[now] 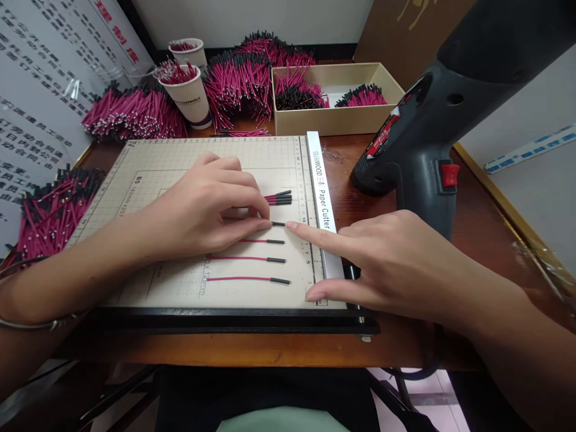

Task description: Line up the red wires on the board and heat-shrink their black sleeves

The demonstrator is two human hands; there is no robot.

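Note:
A short wire with a black sleeve lies on the paper cutter board. My left hand pinches it by thumb and index finger at the sleeve's left end. With its index fingertip, my right hand touches the sleeve's right end; its thumb is spread apart, near the cutter's metal strip. Below lie three separate pink wires with black sleeves, one of them the lowest wire. Just above is a small bunch of sleeved wires, partly hidden by my left hand.
A black heat gun with a red switch stands at the right. Behind the board are a cardboard box of wires, a paper cup with wires, and large wire piles. Another wire heap sits at the left.

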